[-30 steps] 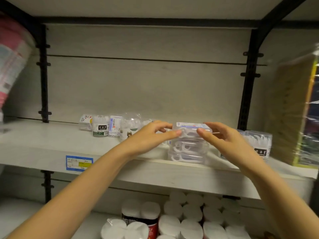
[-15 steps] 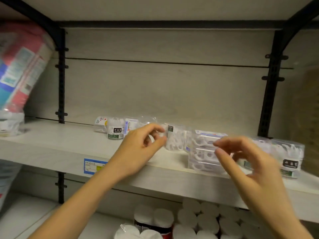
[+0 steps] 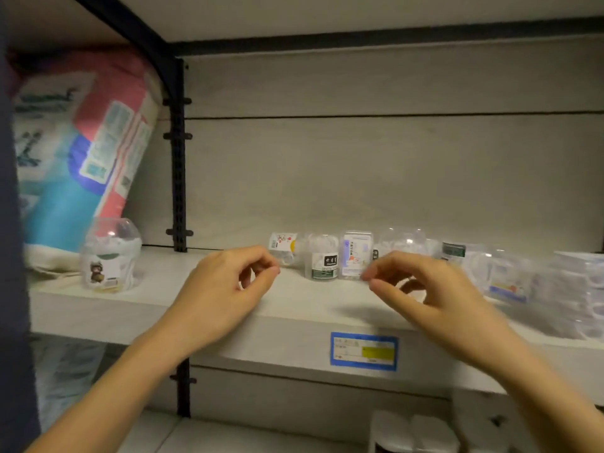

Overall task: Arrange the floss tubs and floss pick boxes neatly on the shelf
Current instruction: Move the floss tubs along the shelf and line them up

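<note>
At the left of the frame a lone floss tub (image 3: 111, 256) stands apart on the shelf (image 3: 294, 322). Mid-frame, the left hand (image 3: 222, 289) and right hand (image 3: 434, 295) hover with fingers loosely curled, holding nothing, in front of the back row of tubs and boxes (image 3: 322, 261). This looks like a pause between placements. The next move is probably to bring the stray tub into line.

**Hidden, blurred and cropped on the shelf**

The right hand (image 3: 434, 299) covers the base of the clear domed tub (image 3: 403, 241) behind its fingers. Farther right of it, the stacked floss pick boxes (image 3: 578, 289) blur and run off the frame. Below it, the print on the price label (image 3: 363, 351) is too small to read. Far left of the left hand (image 3: 222, 295), a dark edge cuts the printed soft pack (image 3: 81, 142).
</note>
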The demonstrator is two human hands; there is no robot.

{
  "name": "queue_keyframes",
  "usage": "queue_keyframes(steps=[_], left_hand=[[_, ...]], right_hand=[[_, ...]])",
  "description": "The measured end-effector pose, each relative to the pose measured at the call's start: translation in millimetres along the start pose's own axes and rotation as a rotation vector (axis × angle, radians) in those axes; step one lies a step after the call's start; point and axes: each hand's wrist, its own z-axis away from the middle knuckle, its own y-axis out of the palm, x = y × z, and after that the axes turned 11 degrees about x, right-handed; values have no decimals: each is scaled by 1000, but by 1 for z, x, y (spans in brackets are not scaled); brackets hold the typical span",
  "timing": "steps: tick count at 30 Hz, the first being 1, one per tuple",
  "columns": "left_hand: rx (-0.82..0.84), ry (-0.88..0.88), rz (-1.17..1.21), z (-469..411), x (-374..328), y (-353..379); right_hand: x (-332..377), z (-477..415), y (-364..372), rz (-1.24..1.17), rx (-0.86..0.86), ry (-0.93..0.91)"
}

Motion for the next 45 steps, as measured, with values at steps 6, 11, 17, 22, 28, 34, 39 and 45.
queue_keyframes(steps=[6, 11, 17, 22, 28, 34, 39, 45], left_hand=[[168, 22, 6, -24, 49, -27], [221, 53, 0, -28, 60, -32], [238, 73, 53, -19, 66, -40], [239, 65, 133, -11, 71, -46], [370, 21, 480, -3, 56, -45], [431, -7, 804, 11, 50, -44], [500, -3, 1057, 13, 51, -45], [507, 4, 1051, 16, 44, -46]], right_hand=[[-2, -121, 25, 320, 199, 208], [-23, -169, 42, 577, 365, 484], [-30, -173, 50, 781, 419, 521], [12, -156, 47, 546, 180, 448], [82, -125, 44, 121, 168, 374], [100, -111, 46, -153, 211, 330], [96, -95, 38, -319, 282, 298], [103, -78, 38, -364, 230, 257]])
